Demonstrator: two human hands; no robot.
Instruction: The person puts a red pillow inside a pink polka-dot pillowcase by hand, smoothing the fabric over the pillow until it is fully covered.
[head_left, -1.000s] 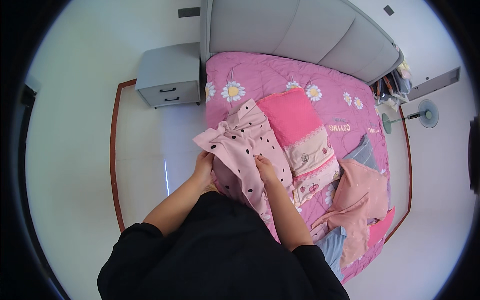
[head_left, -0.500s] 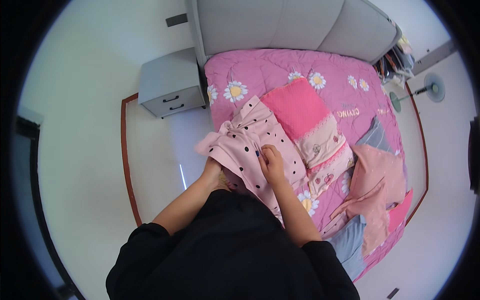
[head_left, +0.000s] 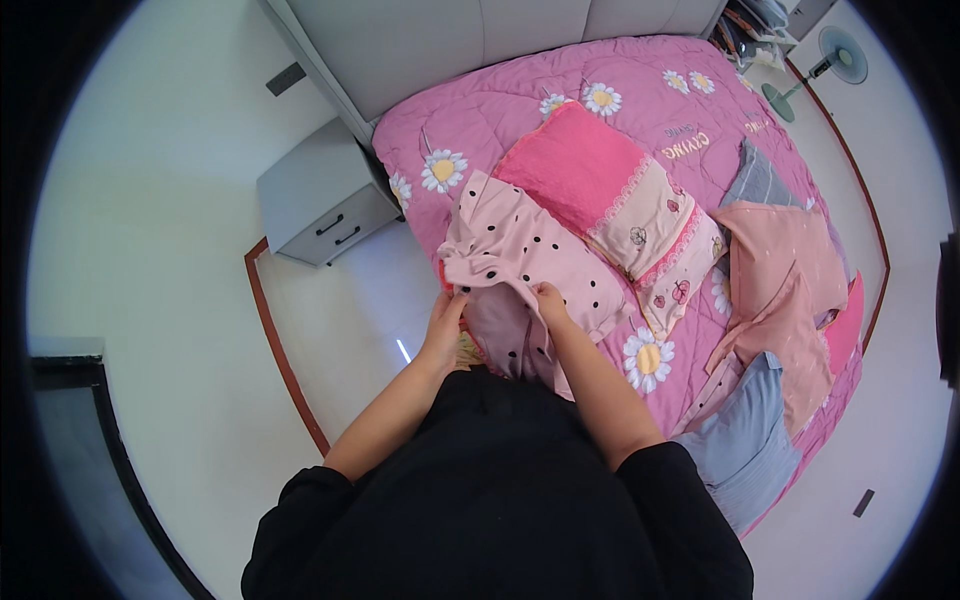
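Observation:
A pale pink cloth with black dots (head_left: 560,262) lies bunched at the near left edge of the bed, its cover-like shape spreading away from me. My left hand (head_left: 443,328) is closed on the cloth's left edge, thumb on top. With fingers pinched, my right hand (head_left: 551,304) grips the same edge further right. Between my hands the edge is lifted and curved, and the plain paler inner side shows below it. Part of the cloth near my body is hidden by my black top.
Behind the cloth lies a bright pink and cream fabric piece (head_left: 590,165) with lace trim. Peach clothing (head_left: 785,260) and a blue-grey garment (head_left: 740,430) are heaped to the right on the daisy-patterned quilt (head_left: 445,120). A grey nightstand (head_left: 325,190) and a fan (head_left: 842,55) flank the bed.
My right hand has gone from resting on top of the dotted cloth to gripping its near edge. That edge is now raised and folded back. The view has shifted slightly.

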